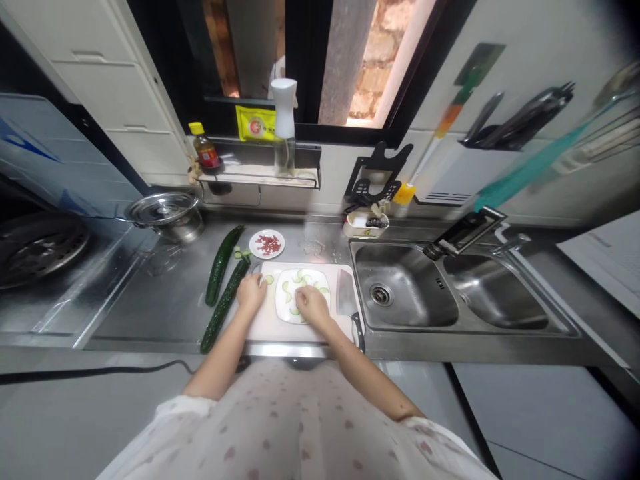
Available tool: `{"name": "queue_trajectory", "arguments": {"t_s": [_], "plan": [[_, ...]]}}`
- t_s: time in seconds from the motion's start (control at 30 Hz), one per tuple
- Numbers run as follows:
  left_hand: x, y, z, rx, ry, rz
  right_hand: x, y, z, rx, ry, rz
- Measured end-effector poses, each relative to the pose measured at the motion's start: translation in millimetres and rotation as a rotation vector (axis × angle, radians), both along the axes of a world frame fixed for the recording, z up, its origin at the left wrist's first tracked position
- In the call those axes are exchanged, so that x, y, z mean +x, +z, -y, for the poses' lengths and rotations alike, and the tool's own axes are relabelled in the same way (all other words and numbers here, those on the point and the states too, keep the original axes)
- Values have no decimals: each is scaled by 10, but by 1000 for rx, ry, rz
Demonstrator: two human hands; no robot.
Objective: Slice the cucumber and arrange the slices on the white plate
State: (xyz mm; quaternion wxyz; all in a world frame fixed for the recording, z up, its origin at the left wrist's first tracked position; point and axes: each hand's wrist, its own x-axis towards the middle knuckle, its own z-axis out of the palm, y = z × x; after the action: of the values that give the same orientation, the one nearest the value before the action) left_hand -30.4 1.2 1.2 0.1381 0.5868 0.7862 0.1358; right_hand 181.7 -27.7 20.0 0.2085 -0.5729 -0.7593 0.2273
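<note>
When listed from the near edge of the desk [145, 293] outward: one pale cutting board [263, 325], with a broad knife [345, 290] along its right side, black handle nearest. Left hand [251, 294] at the board's left edge, fingers bent and partly spread beside a lone round slice [269, 280]; contact impossible to confirm. Right hand [313, 305] over a white plate [283, 316], fingers curled together; any slice between them hidden. On that plate, set on the board: thin green-edged slices [287, 288], scattered. By judgement light, damp, slippery and easily torn; best taken by the rim between thumb and fingertip, without squeezing. Left of the board: two long dark cucumbers [225, 310], lying aslant, probably firm, with some heft, and bumpy enough for a grip round the middle. Beyond: small cut pieces [242, 253], then a round plate [253, 246] of chopped red bits [269, 245]. Far left, a lidded steel pot [175, 223]; to the right, a double sink [407, 270]. Farthest, on the wall shelf [260, 179]: sauce bottle [206, 150], white-topped bottle [285, 120].
</note>
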Motion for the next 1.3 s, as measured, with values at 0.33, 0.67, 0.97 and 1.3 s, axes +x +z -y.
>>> {"name": "queue_trajectory", "arguments": {"t_s": [0.33, 0.67, 0.97, 1.3], "plan": [[69, -16, -80, -67, -14, -90, 144, -1, 83, -25, -67, -84], [93, -32, -129, -58, 6, -57, 210, -43, 59, -23, -82, -96], [79, -26, -187, -50, -10, 17, 247, -8, 73, -17, -88, -99], [164, 25, -140, -64, -7, -112, 322, 51, 114, -11, -104, -135]]}}
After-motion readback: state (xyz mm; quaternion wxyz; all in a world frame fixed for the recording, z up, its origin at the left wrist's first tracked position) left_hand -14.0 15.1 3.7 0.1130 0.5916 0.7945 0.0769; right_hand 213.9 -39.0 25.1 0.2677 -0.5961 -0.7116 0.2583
